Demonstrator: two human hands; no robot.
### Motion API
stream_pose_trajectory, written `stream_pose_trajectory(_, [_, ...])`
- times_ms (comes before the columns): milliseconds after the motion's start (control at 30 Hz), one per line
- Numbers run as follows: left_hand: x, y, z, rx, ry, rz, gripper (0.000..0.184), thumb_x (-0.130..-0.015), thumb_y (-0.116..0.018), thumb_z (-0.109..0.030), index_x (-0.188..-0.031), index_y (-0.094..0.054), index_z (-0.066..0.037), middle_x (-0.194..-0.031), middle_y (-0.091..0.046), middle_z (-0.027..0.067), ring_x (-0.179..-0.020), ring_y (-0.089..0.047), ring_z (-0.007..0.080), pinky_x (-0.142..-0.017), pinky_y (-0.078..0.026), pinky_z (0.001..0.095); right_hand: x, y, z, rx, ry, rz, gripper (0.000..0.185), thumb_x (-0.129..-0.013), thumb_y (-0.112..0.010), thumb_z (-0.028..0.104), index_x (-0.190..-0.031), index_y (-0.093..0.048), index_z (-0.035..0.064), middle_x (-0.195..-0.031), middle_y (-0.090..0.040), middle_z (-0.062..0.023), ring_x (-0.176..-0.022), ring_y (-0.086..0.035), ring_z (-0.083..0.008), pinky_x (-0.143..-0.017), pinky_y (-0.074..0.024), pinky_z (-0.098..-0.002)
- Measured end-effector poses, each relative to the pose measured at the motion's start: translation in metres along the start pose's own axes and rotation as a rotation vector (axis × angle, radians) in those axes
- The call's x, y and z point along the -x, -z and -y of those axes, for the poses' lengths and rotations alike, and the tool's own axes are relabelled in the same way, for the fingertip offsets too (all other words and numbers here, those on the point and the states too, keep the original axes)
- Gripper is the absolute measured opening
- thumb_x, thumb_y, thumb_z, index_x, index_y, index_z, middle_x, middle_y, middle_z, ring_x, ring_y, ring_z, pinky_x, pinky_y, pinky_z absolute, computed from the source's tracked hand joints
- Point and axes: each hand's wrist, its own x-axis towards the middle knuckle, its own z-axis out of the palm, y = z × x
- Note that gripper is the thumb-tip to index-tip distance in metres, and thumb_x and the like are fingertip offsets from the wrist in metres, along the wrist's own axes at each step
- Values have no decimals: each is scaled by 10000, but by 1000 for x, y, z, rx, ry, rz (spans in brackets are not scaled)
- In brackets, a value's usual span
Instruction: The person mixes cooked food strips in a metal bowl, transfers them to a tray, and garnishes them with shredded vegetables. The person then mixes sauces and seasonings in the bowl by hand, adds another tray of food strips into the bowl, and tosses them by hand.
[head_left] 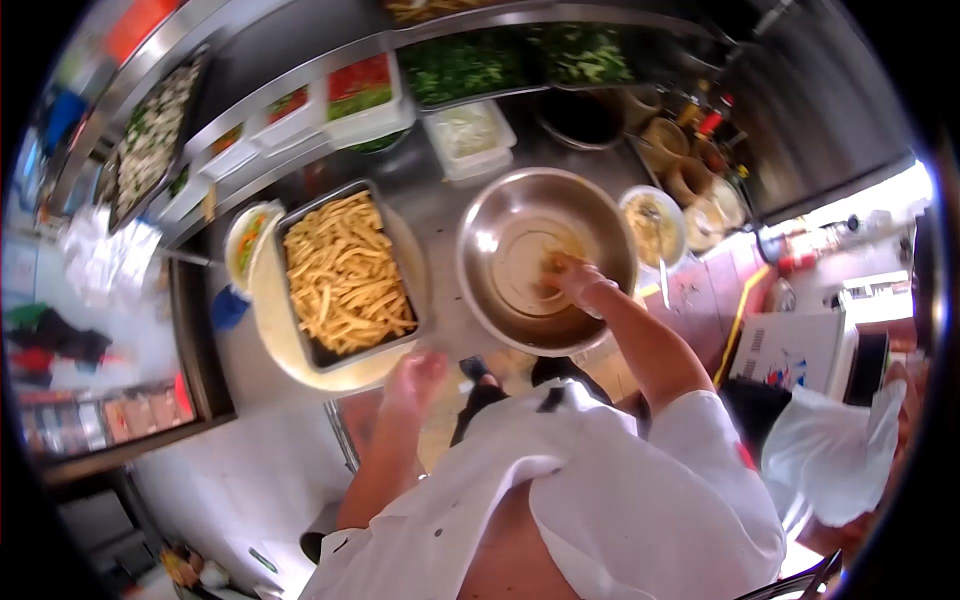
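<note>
Steel gleams in the wide bowl (487, 245) on the counter (443, 218), with a wet, yellowish smear (568, 245) at its bottom. The right hand (570, 278) reaches inside over the bowl's right rim, a thin, see-through glove showing at the wrist. Its fingers point down at the smear; I cannot tell whether they grip anything. The left hand (418, 372) hangs by the counter's front edge, near the corner of a dark tray (318, 353). It is blurred, and I cannot tell whether its fingers are open or closed. Pale yellow strips (345, 270) fill the tray, which sits on a round board (268, 320) left of the bowl. Just right of the bowl stands a white dish (680, 238) with a spoon (664, 285) in it. Behind the bowl is a white tub (490, 165).
</note>
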Motion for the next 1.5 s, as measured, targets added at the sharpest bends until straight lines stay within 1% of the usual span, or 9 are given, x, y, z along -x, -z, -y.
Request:
stream_pose_trajectory(67, [12,-109,-5,54,449,-40,261,-943,-731,-233,-1080,-605,-50,-998,-656,102,-960,-672,299,-958,-555,445,5,-29,-23,-129,117,-317,530,-926,-755,320,-1389,-614,104,-1293,-695,-119,-1181,-649,-301,-1020,-494,-361])
stream_pose_trajectory(133, [-2,-148,27,-56,429,-79,272,-956,-706,-224,-1128,-585,-50,-1042,-648,119,-985,-671,290,-949,-556,452,15,12,16,-1088,-347,-264,419,-922,-749,310,-1308,-690,155,-1180,-740,-105,-1059,-698,-232,-911,-555,-348])
stream_pose_trajectory(400, [-81,-161,37,-175,3,-52,302,-952,-714,-213,-1195,-612,-66,-1134,-684,92,-1070,-674,250,-932,-574,455,35,99,-22,-1645,-372,-410,401,-1027,-645,317,-1275,-663,3,-1119,-728,-84,-947,-687,-159,-869,-565,-314])
stream_pose_trajectory(833, [-169,-104,-20,-457,-128,-452,179,-972,-711,-191,-938,-555,-109,-758,-456,18,-668,-488,163,-559,-442,344,-51,132,-225,-1916,-498,-415,430,-929,-718,382,-1166,-632,34,-848,-637,-83,-703,-563,-165,-672,-503,-327])
stream_pose_trajectory(1033, [-97,-279,57,-284,-156,-638,212,-1015,-656,-209,-891,-531,-91,-751,-510,27,-679,-520,166,-598,-454,329,-162,119,-258,-1947,-818,-563,321,-909,-776,323,-1041,-633,68,-744,-575,-30,-561,-487,-153,-498,-374,-319])
stream_pose_trajectory(1067, [-96,-288,64,-269,-144,-650,213,-1020,-649,-214,-903,-530,-83,-765,-526,32,-686,-527,167,-612,-457,323,-187,120,-257,-2018,-905,-856,299,-897,-789,323,-1021,-683,73,-709,-588,-20,-545,-495,-149,-508,-405,-309])
stream_pose_trajectory(1267, [-83,-306,69,-386,-172,-559,232,-1033,-643,-226,-1007,-528,-27,-893,-574,71,-744,-580,191,-695,-507,343,-201,179,-252,-1838,-714,-858,317,-876,-820,275,-1075,-713,52,-884,-702,-41,-680,-623,-150,-612,-525,-301])
stream_pose_trajectory(1367, [-76,-334,60,-474,-115,-630,229,-1034,-643,-218,-1016,-527,-22,-941,-575,91,-798,-608,209,-751,-552,374,-219,192,-241,-1788,-398,-877,372,-865,-809,329,-1064,-752,19,-1082,-725,-121,-891,-677,-273,-899,-535,-366])
stream_pose_trajectory(1500, [-72,-317,62,-574,-140,-568,240,-1020,-657,-226,-1015,-532,-21,-949,-577,108,-837,-627,227,-822,-589,398,-253,174,-248,-1112,-441,-940,334,-904,-778,331,-1064,-756,39,-1107,-676,-131,-1100,-634,-289,-977,-502,-385])
